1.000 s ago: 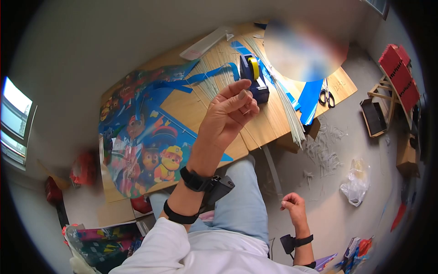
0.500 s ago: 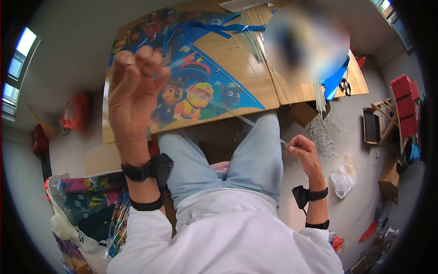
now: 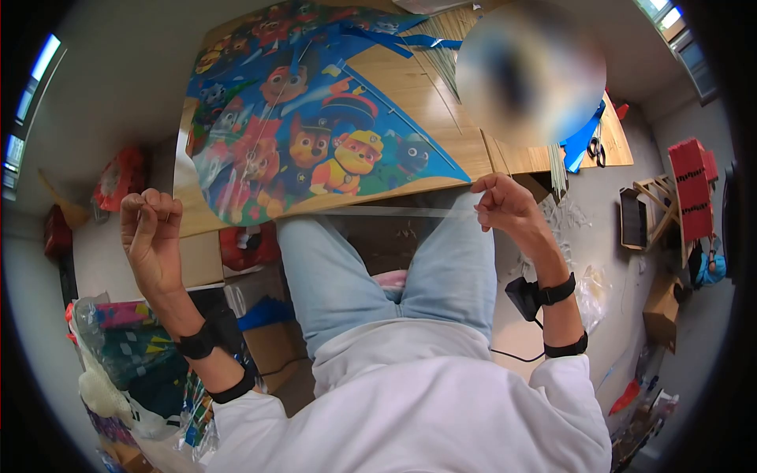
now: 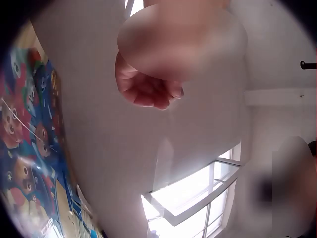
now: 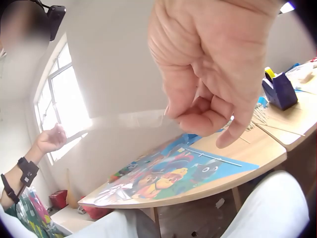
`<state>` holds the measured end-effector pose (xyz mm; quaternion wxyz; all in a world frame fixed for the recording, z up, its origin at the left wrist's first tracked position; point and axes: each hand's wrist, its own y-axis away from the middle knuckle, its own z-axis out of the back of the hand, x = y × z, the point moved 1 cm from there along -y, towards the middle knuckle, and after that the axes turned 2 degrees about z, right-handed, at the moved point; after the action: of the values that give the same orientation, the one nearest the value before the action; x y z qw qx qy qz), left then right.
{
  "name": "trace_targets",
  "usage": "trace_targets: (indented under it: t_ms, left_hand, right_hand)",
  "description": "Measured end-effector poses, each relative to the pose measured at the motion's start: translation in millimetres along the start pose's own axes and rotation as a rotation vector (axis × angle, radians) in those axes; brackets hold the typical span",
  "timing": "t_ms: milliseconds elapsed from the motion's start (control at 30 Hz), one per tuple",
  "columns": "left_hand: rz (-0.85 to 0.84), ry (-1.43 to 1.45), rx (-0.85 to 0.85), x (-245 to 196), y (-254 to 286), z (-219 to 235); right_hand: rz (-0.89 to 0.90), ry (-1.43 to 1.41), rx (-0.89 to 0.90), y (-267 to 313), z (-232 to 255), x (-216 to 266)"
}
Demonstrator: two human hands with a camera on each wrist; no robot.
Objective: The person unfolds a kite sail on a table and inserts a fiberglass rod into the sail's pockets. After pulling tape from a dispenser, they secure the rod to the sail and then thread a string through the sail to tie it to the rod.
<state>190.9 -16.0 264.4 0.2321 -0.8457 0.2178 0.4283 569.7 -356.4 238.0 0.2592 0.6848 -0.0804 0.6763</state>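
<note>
A long strip of clear tape (image 3: 394, 211) stretches between the two hands, in front of the table edge and above the thighs. My left hand (image 3: 154, 240) pinches its left end between thumb and fingers, out beyond the table's left corner. At the other end, the thumb and forefinger of my right hand (image 3: 511, 209) grip the strip; the right wrist view shows the pinched tape (image 5: 129, 119) clearly. Behind it a printed cartoon sheet (image 3: 339, 150), blue with several dogs, lies flat on the table. A thin white rod (image 5: 218, 157) runs along its slanted edge.
On the wooden table (image 5: 267, 153) stand a dark blue tape dispenser (image 5: 280, 91) and a bundle of thin rods (image 3: 441, 71). Scissors (image 3: 597, 152) lie by the far right edge. Plastic-wrapped goods (image 3: 142, 370) sit at the lower left, a cardboard box (image 3: 664, 311) at the right.
The left hand has moved from near the dispenser across to the far left and down. My right hand has risen to the table edge, and the tape is now stretched between both hands.
</note>
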Motion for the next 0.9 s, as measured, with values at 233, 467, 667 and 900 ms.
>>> trace_targets:
  t_ms: [233,467,667,900]
  left_hand:
    - [-0.012,-0.141,-0.004,-2,-37,14]
    - [-0.073,-0.302,-0.009,8,-114,-32]
    - [0.024,-0.345,0.068,54,-208,-45]
    - [0.133,-0.482,-0.023,138,-284,-76]
  right_hand:
    - [0.104,0.099,-0.033,-19,3,-24]
    - [0.079,-0.035,-0.173,-34,1,-44]
    - [0.039,-0.119,-0.294,-47,6,-60]
    - [-0.2,0.066,-0.493,-63,17,-74]
